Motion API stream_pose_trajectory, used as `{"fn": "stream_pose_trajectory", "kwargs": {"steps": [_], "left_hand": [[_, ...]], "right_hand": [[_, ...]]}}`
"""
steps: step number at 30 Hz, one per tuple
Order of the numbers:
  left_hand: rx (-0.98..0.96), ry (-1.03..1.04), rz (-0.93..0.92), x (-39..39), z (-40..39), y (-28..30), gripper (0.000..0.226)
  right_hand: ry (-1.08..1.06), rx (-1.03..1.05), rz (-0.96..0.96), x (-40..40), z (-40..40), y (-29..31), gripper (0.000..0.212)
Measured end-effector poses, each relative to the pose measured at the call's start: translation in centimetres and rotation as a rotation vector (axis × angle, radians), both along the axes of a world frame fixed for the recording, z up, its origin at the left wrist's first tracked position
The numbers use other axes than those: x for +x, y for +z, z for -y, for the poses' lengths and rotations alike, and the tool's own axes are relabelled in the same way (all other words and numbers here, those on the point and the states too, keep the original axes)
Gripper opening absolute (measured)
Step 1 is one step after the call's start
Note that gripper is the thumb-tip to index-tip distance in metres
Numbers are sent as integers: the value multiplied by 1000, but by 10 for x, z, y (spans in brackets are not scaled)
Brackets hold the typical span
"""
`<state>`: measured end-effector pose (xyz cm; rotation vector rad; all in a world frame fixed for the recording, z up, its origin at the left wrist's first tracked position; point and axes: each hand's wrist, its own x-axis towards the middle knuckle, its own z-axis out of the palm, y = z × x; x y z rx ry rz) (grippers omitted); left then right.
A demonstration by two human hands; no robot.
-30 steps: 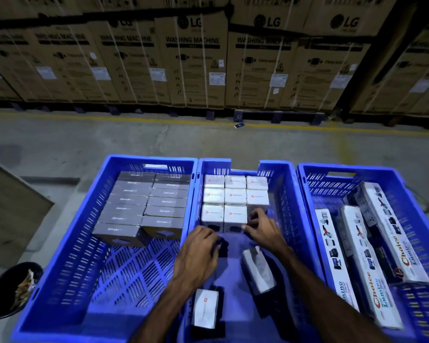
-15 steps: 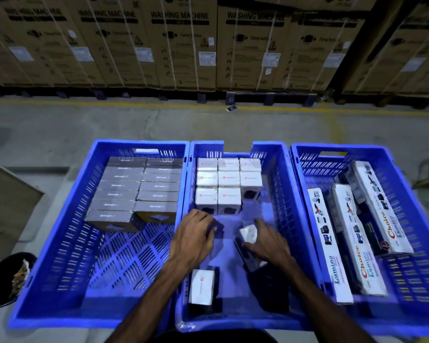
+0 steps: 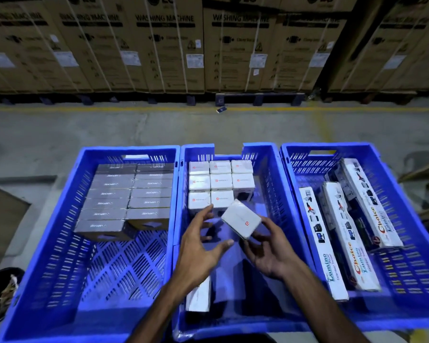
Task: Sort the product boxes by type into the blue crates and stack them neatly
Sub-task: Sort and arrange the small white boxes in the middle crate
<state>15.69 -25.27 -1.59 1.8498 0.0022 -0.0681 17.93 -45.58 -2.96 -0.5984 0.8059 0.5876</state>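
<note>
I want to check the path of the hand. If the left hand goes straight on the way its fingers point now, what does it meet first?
Probably the front row of small white boxes: the left hand points up and away toward them, fingertips almost there. Depth is unclear.

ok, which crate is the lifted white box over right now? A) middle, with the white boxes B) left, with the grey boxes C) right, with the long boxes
A: the right hand holds the white box over the middle crate, just in front of the white stack.
</note>
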Motion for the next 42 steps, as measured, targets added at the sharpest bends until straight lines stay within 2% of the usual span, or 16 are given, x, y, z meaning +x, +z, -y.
{"fn": "stream_pose_trajectory", "kwargs": {"steps": [5,8,11,12,14,17,21,25,29,35,42], "left_hand": [[-84,56,10,6,20,18,101],[-138,168,-29,10,20,22,103],[-164,259,-62,16,14,17,80],[-164,263,-60,17,14,17,74],[-167,256,-46,19,16,18,71],[-116,216,14,25,20,19,67],[84,49,100,46,27,16,62],[340,-151,197,73,45,13,65],[566,-350,272,104,68,0,66],[1042,-520,349,137,87,-27,67],[1256,-417,323,141,95,-51,50]], "right_hand": [[-78,67,124,-21,-33,15,32],[-161,58,296,-28,-47,11,53],[-213,27,400,-30,-47,5,72],[-205,6,409,-30,-45,6,73],[-147,-87,410,-31,-37,6,58],[-23,-428,450,-29,-22,3,51],[-6,-928,545,-22,15,-1,29],[65,-1089,669,-19,56,0,18],[203,-1322,827,-19,74,3,20],[232,-1385,854,-18,91,-4,13],[273,-1440,896,-24,98,-12,12]]}}
